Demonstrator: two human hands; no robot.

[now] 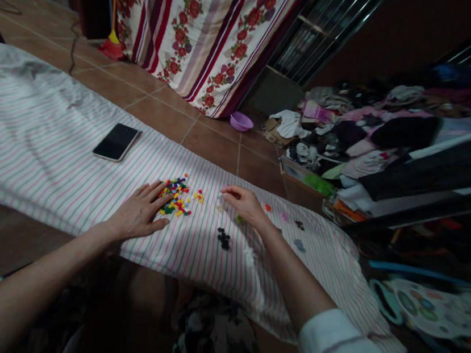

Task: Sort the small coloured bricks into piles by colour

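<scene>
1. The pile [178, 199] of small red, yellow, green and blue bits lies on the surface [68, 139], beneath and just beyond the fingertips of my left hand, with a few bits loose at its right edge.
2. My left hand [139, 211] rests palm down, fingers spread and fairly straight, touching the pile's near left side; I see nothing gripped in it.
3. My right hand [246, 203] is to the right of the pile, fingers curled, thumb close to the forefinger; I cannot tell whether they pinch a bit.
4. Near my right fingertips lie some beige bits [219, 208]; green bits [239, 219] show just under that hand.
5. The black bits [223, 238] sit closer to me, below it.
6. Beyond my right wrist are orange bits [268, 207], pink bits [284, 217], brown bits [299, 225] and grey bits [299, 245], each bunch apart from the others.
7. A phone [116, 142] lies left of the pile, dark screen up.
8. Striped cloth covers the surface; past it, a purple bowl [241, 121] stands on the tiled floor [170, 114] near a flowered curtain [193, 28].
</scene>
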